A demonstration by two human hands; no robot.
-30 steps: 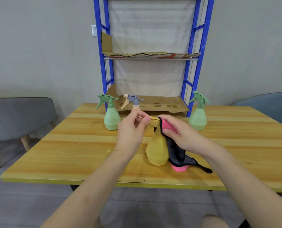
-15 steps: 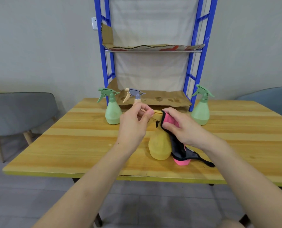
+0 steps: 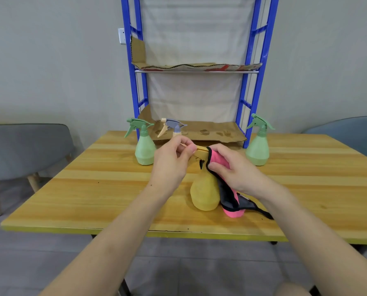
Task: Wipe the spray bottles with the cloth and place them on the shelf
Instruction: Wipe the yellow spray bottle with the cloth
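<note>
Yellow plastic is standing out against the pale wood: a yellow spray bottle is sitting upright on the worktop, close to the near edge and about midway along it. The left hand is pinching the bottle's spray head, its fingers pressed together on the tip. The right hand is curling round a pink cloth with black trim, clamping it against the bottle's neck, while the cloth's loose end is trailing down onto the wood just right of the bottle's base, almost reaching the near edge. Bare wood is stretching from the bottle out to the left edge and likewise towards the right edge. Along the far edge a blue shelf is rising, its lowest level lined with brown cardboard. One green bottle is standing just beside the left post, another green bottle just outside the right post, both well apart from the hands. A bottle with a grey head is showing behind the left hand, its body hidden. Grey chairs are flanking the worktop.
</note>
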